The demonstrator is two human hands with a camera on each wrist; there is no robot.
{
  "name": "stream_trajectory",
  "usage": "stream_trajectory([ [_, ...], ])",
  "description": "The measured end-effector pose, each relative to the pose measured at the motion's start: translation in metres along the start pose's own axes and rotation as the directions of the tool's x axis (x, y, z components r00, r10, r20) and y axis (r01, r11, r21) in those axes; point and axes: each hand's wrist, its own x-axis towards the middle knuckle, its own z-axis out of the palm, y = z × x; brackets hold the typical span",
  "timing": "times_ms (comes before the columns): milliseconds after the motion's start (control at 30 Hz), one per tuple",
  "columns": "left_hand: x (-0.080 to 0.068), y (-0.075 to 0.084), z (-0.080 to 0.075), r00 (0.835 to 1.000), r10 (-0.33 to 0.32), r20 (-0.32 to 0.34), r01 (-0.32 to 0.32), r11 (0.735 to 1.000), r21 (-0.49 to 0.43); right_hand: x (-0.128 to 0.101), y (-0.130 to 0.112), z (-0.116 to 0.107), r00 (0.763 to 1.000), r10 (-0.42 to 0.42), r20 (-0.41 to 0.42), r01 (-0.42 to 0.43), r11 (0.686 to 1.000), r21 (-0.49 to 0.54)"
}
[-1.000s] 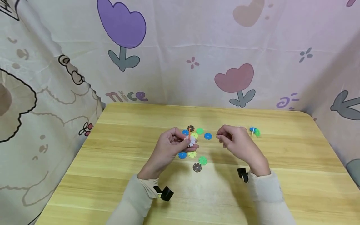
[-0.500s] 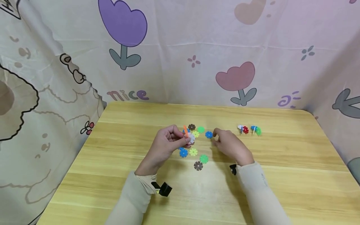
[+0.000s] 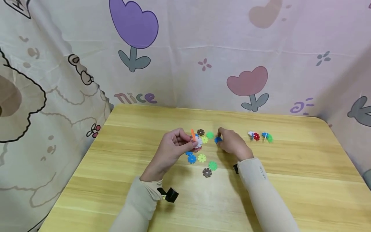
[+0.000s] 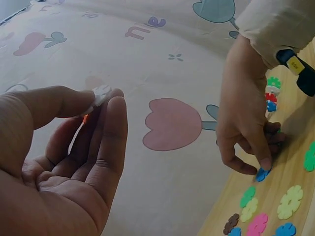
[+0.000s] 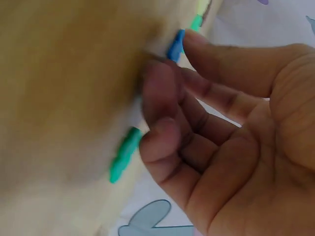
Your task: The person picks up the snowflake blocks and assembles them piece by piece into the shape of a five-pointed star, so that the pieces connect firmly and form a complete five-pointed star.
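Note:
My left hand (image 3: 171, 146) pinches a white notched plastic disc (image 3: 199, 142) between thumb and fingers, held up above the table. An orange disc (image 3: 193, 135) is joined to it and stands on edge. In the left wrist view the white disc (image 4: 102, 94) shows at the fingertips, with the orange one mostly hidden behind the thumb. Farther right, my right hand (image 3: 234, 145) reaches down to the table, and its thumb and forefinger pinch the edge of a blue disc (image 3: 218, 140). The right wrist view shows this blue disc (image 5: 175, 45) at the thumb tip.
Around my left hand lie loose discs, among them a brown one (image 3: 200, 132), a green one (image 3: 210, 135), a yellow one (image 3: 202, 158) and a nearer brown one (image 3: 207, 172). Two small joined clusters, one white and red (image 3: 255, 136), one blue and green (image 3: 268, 137), sit at the right.
My right hand has come left and down from beside the clusters to the blue disc, taking hold of its edge. The left hand keeps its pinch, with the orange disc turned a little.

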Motion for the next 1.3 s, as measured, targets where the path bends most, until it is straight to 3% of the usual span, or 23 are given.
stream_trajectory([
  [233,0.001,-0.001,0.000,1.000,0.010,0.010,-0.010,1.000,-0.007,-0.001,0.006,0.006,1.000,0.020,0.000,-0.020,0.999,0.029],
  [333,0.002,-0.004,0.001,1.000,0.007,0.020,-0.007,1.000,0.012,-0.006,0.004,0.005,0.999,-0.037,-0.012,0.037,0.998,0.059],
  [433,0.002,-0.006,0.002,1.000,-0.007,0.028,0.006,0.999,0.037,-0.021,-0.001,-0.003,0.987,-0.129,-0.092,0.139,0.985,0.103],
  [500,0.002,-0.006,0.003,0.999,-0.020,0.028,0.019,0.999,0.051,-0.034,-0.007,-0.010,0.960,-0.210,-0.184,0.239,0.959,0.153],
  [567,0.003,-0.006,0.004,0.999,-0.029,0.021,0.028,0.998,0.063,-0.050,-0.015,-0.018,0.913,-0.293,-0.283,0.358,0.909,0.212],
  [733,0.003,-0.007,0.006,1.000,-0.027,0.007,0.027,0.997,0.076,-0.080,-0.036,-0.029,0.746,-0.474,-0.469,0.631,0.729,0.267],
  [833,0.003,-0.009,0.007,1.000,-0.023,0.004,0.023,0.997,0.076,-0.088,-0.045,-0.029,0.668,-0.521,-0.532,0.711,0.657,0.249],
  [967,0.002,-0.010,0.008,1.000,-0.007,-0.002,0.008,0.997,0.072,-0.088,-0.050,-0.025,0.628,-0.540,-0.561,0.748,0.617,0.245],
  [1300,0.000,-0.008,0.009,0.999,0.042,-0.002,-0.041,0.998,0.056,-0.089,-0.051,-0.024,0.609,-0.544,-0.578,0.761,0.606,0.231],
])
